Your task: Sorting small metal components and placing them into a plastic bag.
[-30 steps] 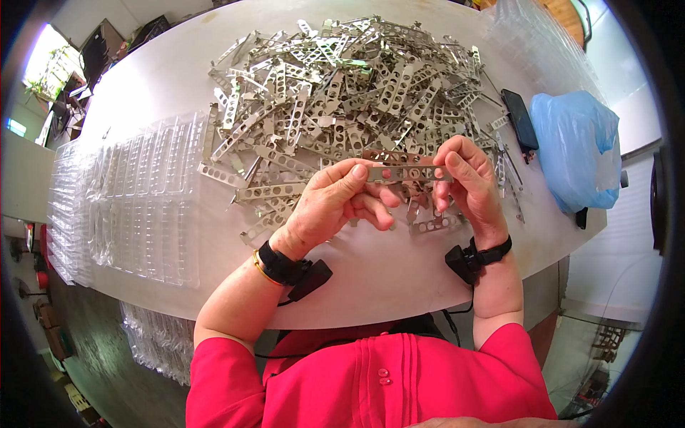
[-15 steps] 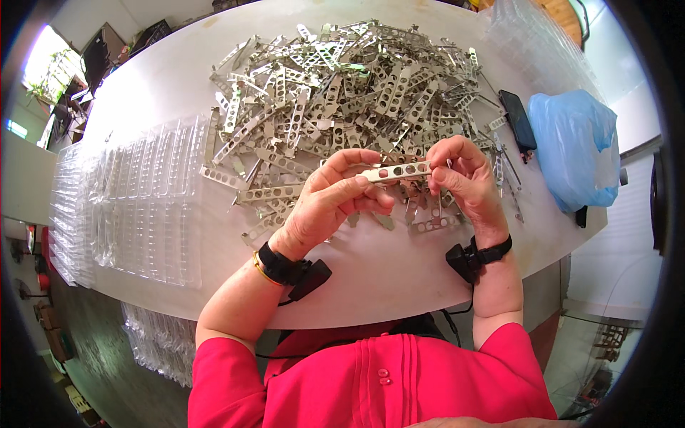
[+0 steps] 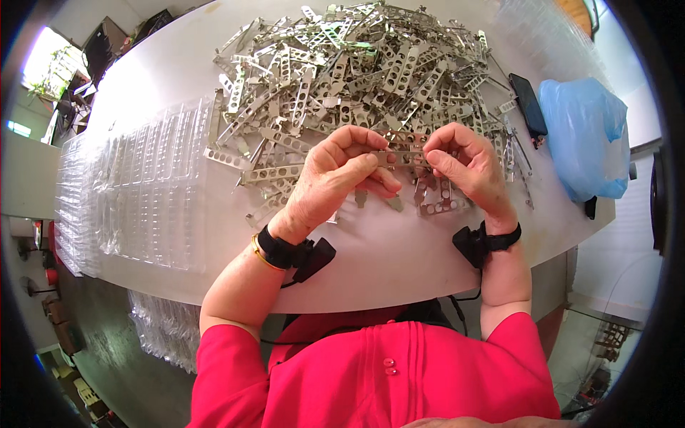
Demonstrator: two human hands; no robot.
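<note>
Between my two hands I hold a flat metal strip with round holes (image 3: 405, 159), level and just in front of a big heap. My left hand (image 3: 337, 171) pinches its left end between thumb and fingers. The right end sits in the closed thumb and fingers of my right hand (image 3: 472, 165). Behind and partly under my hands spreads the pile of similar perforated metal strips (image 3: 342, 85), lying crisscross on the white table (image 3: 371, 274). Fingertips cover both ends of the held strip.
Clear plastic trays (image 3: 153, 192) are stacked at the left, with more clear plastic (image 3: 546, 36) at the far right. A black phone (image 3: 526, 103) lies right of the heap, beside a blue plastic bag (image 3: 581, 139). Bagged clear plastic (image 3: 160, 321) stands below the table's left edge.
Both hands have risen slightly in the picture with the strip still between them. The strip has turned, so its face looks darker. The whole view has shifted a little.
</note>
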